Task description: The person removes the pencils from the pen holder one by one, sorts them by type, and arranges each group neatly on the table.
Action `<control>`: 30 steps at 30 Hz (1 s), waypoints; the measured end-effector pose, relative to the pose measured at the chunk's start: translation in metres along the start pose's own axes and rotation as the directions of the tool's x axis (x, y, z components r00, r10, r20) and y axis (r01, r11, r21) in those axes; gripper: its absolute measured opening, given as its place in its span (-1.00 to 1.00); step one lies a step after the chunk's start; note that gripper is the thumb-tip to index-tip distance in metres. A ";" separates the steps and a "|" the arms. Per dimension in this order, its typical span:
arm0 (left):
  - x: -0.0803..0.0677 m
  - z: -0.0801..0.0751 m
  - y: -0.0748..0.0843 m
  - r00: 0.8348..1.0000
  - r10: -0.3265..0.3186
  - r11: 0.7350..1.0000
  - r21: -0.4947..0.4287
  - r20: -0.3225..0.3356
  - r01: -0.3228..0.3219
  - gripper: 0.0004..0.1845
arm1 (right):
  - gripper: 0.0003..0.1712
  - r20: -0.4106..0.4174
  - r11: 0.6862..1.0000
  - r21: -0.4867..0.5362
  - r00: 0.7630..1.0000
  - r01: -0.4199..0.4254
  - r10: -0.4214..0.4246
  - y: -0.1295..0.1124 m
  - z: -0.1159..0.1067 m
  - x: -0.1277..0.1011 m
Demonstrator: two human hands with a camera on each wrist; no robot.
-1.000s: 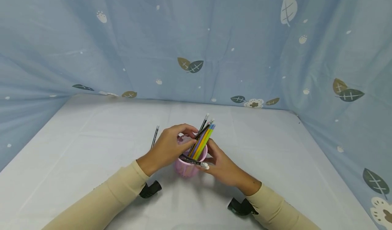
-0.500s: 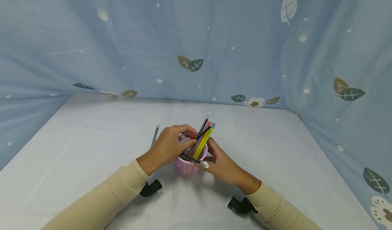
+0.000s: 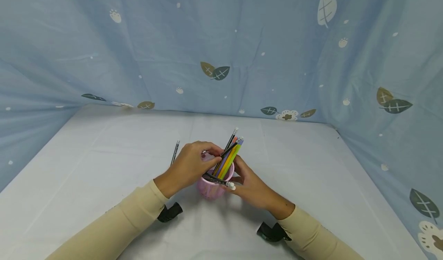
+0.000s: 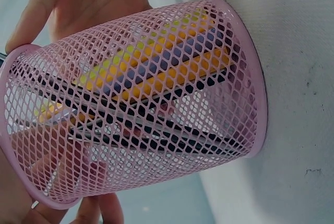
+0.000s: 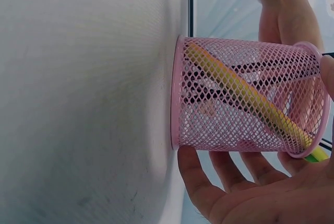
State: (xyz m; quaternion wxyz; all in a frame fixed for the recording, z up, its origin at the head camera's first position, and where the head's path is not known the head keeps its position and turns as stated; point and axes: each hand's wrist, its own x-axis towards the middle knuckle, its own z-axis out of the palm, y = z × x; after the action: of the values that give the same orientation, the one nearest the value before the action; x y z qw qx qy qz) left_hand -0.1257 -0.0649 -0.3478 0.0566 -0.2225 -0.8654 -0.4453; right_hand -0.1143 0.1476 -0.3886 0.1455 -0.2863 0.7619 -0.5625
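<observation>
1. No words, brands or numbers can be read in any view.
2. The pencils [image 3: 228, 156] in the pink mesh cup [image 3: 211, 185] show no legible print.
3. The blue cloth [image 3: 221, 40] bears only leaf and paw motifs, no lettering.

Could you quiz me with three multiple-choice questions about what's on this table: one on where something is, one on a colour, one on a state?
1. Where does the loose black pencil lie?
A. on the table beyond the left hand
B. inside the cup
C. beside the right sleeve

2. What colour is the mesh cup?
A. blue
B. pink
C. black

3. How does the cup stand?
A. tipped on its side
B. lifted off the table
C. upright on the table

Answers:
1 A: it lies on the white table past the left hand.
2 B: both wrist views show pink mesh.
3 C: its base sits flat on the table, with the right hand beside it.
</observation>
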 end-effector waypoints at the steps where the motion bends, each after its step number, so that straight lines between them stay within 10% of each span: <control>1: 0.000 0.000 0.000 1.000 0.005 1.000 -0.006 -0.002 -0.005 -0.85 | -0.10 0.000 1.000 -0.002 1.000 -0.001 0.001 0.000 0.000 0.000; 30: 0.000 0.000 -0.005 0.990 0.104 0.994 0.025 -0.100 -0.102 -0.87 | 0.01 0.011 1.000 0.005 1.000 0.025 -0.025 0.003 0.000 0.001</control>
State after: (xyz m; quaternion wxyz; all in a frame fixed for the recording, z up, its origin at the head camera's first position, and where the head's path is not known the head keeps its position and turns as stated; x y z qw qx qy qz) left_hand -0.1283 -0.0677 -0.3513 0.1254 -0.2435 -0.8532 -0.4439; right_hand -0.1161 0.1475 -0.3915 0.1433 -0.2987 0.7561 -0.5644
